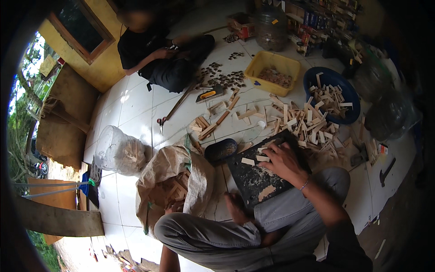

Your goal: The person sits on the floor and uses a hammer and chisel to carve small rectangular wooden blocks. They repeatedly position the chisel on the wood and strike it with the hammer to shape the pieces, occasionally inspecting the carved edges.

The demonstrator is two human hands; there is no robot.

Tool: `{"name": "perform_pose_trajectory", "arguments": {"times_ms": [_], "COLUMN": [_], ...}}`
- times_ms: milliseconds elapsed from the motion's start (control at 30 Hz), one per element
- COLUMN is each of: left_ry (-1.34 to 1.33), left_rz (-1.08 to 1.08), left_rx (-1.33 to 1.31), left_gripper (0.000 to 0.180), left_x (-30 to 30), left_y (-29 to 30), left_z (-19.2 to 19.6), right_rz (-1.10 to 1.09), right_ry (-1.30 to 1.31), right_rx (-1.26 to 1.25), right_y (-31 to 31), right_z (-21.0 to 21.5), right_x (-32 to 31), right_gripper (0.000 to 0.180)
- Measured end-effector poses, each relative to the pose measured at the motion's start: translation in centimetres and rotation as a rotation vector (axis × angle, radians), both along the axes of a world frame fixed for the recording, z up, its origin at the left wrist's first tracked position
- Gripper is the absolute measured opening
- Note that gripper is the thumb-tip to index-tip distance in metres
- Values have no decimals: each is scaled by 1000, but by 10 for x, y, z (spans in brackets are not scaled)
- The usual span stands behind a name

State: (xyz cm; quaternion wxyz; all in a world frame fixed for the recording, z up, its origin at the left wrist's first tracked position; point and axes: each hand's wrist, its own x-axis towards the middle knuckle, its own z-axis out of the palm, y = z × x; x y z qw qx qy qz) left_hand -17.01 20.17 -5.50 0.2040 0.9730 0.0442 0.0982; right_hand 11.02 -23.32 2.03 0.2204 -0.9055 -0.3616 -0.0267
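- Here on the tiled floor, a person in grey trousers sits with the right hand lowered over a black board.
- That hand's fingers are bent and spread apart just beside the pale wood strips; I cannot tell from here whether they grip one.
- The strips lie flat on the board, near the fingertips, with shavings scattered around them.
- The left hand is at the near side of a woven sack, close to the wood pieces inside; sack and knee hide most of it, so I cannot tell whether its fingers are clenched or released.
- Just beyond the board sits a small dark oval tub with crumbly matter inside.
- A big loose pile of wood blocks spreads past the board, touching a blue basin that holds more blocks.
- Farther off stands a yellow basin with small pieces in it.
- Scissors lie left of the oval tub; a hammer rests far right.
- Across the room, a co-worker in black sits near scattered dark pieces.
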Motion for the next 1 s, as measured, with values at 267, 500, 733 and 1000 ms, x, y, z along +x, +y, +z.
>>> {"name": "perform_pose_trajectory", "arguments": {"times_ms": [267, 500, 733, 1000], "left_ry": [249, 91, 0, -57], "left_rz": [260, -40, -548, -591], "left_rx": [-381, -101, 183, 255], "left_gripper": [34, 29, 33, 47], "left_x": [15, 132, 212, 224], "left_y": [49, -32, -184, -191], "left_z": [46, 176, 105, 38], "right_rz": [5, 26, 39, -27], "right_ry": [56, 9, -74, 173], "right_rx": [-101, 54, 13, 365], "right_y": [8, -4, 1, -2], "right_z": [-18, -21, -26, -23], "right_x": [22, 21, 13, 16], "right_gripper": [69, 37, 17, 24]}}
